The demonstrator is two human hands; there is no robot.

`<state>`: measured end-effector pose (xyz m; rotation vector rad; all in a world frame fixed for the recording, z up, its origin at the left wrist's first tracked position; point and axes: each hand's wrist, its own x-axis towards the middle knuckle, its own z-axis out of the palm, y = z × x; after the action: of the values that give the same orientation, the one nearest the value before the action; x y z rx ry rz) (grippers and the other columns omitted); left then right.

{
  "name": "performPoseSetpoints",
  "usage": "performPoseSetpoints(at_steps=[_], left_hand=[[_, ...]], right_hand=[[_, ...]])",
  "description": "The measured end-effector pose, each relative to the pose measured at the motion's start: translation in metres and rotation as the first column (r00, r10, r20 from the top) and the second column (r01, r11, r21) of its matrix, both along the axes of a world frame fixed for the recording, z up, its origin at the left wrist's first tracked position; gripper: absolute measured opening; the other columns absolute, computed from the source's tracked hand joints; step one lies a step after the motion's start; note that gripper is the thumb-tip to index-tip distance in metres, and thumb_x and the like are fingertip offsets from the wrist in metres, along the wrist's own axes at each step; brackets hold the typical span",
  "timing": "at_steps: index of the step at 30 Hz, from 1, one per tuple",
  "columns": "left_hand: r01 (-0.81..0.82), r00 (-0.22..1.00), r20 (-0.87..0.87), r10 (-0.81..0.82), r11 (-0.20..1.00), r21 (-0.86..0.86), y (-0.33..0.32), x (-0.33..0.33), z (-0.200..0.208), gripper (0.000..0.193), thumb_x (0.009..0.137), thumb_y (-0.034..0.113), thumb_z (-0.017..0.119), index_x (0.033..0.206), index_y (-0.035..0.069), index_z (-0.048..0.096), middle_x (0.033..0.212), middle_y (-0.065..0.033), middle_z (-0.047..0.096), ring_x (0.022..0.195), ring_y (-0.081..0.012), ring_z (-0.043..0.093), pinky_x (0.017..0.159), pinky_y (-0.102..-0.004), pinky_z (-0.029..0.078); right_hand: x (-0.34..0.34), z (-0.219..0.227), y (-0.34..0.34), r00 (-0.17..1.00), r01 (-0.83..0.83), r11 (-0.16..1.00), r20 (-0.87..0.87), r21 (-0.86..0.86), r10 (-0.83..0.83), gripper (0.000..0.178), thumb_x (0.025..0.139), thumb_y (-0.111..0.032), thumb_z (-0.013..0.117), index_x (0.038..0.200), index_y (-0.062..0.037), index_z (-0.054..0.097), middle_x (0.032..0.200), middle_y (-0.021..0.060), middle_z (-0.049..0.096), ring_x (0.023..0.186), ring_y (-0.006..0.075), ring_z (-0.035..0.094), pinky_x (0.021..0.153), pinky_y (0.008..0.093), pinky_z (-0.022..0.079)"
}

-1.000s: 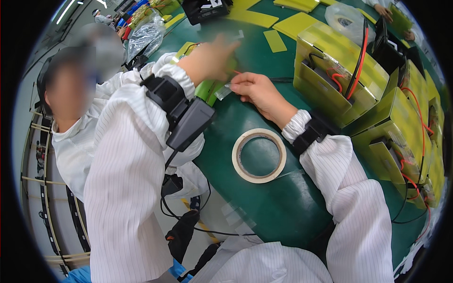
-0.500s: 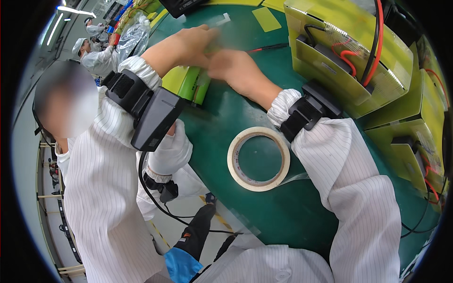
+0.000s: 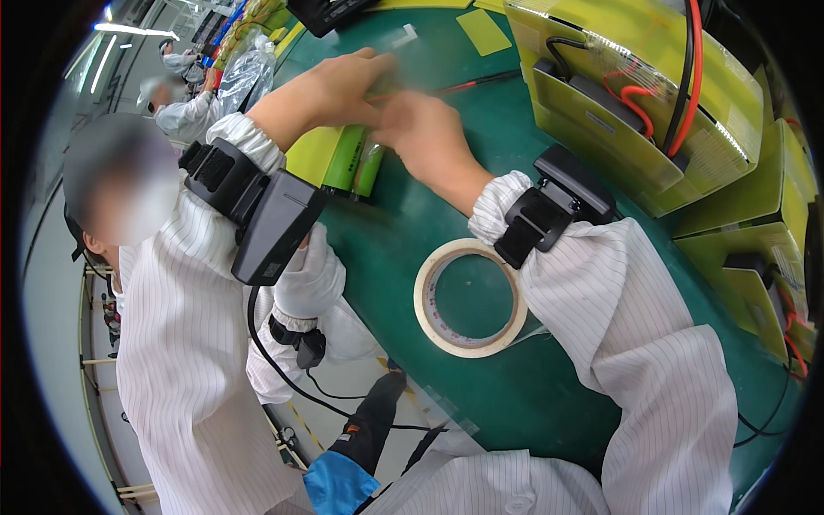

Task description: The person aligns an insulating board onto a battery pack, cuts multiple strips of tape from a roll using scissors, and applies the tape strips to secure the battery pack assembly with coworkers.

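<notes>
My left hand (image 3: pixel 335 90) reaches over a pack of green cylindrical battery cells (image 3: pixel 345 159) with a yellow side sheet (image 3: pixel 311 158). Its fingers are curled, and their tips are smeared. My right hand (image 3: pixel 419 129) meets it just above the cells, fingers bent in and closed; whatever they hold is hidden. A thin red-and-black lead (image 3: pixel 481 83) runs along the table toward the hands. Nearer my body, a roll of cream tape (image 3: pixel 422 300) lies flat by my right sleeve, a strip of its tape loose.
Large yellow-sided battery packs (image 3: pixel 618 112) with red and black cables stand at the right on the green table (image 3: pixel 515 412). A yellow sheet (image 3: pixel 483 33) lies at the back. A person in a white mask (image 3: pixel 142 202) is close on my left; others are farther back.
My right hand and forearm have shifted slightly left, and its cuff now overlaps the tape roll's edge. My left hand stays over the cells. The view has tilted a little.
</notes>
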<state>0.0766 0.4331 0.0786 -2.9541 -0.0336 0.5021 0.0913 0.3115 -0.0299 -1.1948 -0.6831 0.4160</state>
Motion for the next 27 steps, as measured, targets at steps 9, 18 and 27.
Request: performPoseSetpoints(at_steps=[9, 18, 27], left_hand=[[0.026, 0.999, 0.033, -0.025, 0.999, -0.023, 0.010, -0.005, -0.001, 0.044, 0.067, 0.026, 0.066, 0.102, 0.008, 0.048, 0.094, -0.0158, 0.051, 0.085, -0.0344, 0.054, 0.071, -0.0402, 0.044], [0.121, 0.992, 0.018, -0.123, 0.991, 0.063, 0.023, -0.001, -0.011, 0.039, 0.066, 0.017, 0.065, 0.097, 0.003, 0.047, 0.092, -0.0164, 0.051, 0.082, -0.0335, 0.056, 0.067, -0.0400, 0.048], [0.017, 1.000, 0.022, -0.017, 1.000, 0.010, 0.017, 0.003, -0.011, 0.041, 0.064, 0.014, 0.065, 0.099, 0.003, 0.048, 0.095, -0.0149, 0.053, 0.079, -0.0314, 0.060, 0.061, -0.0378, 0.052]], right_hand=[[0.004, -0.006, -0.012, 0.984, 0.108, 0.993, 0.144, -0.046, -0.101, 0.007, 0.069, 0.002, 0.063, 0.075, 0.0011, 0.059, 0.069, 0.0143, 0.061, 0.061, 0.0203, 0.060, 0.058, 0.0299, 0.047], [0.007, -0.005, -0.004, 0.975, -0.197, 0.980, 0.097, -0.040, 0.200, 0.004, 0.071, -0.001, 0.063, 0.075, 0.0002, 0.063, 0.068, 0.0073, 0.062, 0.063, 0.0141, 0.059, 0.061, 0.0260, 0.048], [0.007, -0.007, 0.004, 0.984, -0.114, 0.993, 0.131, -0.034, 0.118, 0.006, 0.070, -0.001, 0.065, 0.075, -0.0003, 0.063, 0.068, 0.0083, 0.062, 0.063, 0.0151, 0.059, 0.061, 0.0266, 0.048]])
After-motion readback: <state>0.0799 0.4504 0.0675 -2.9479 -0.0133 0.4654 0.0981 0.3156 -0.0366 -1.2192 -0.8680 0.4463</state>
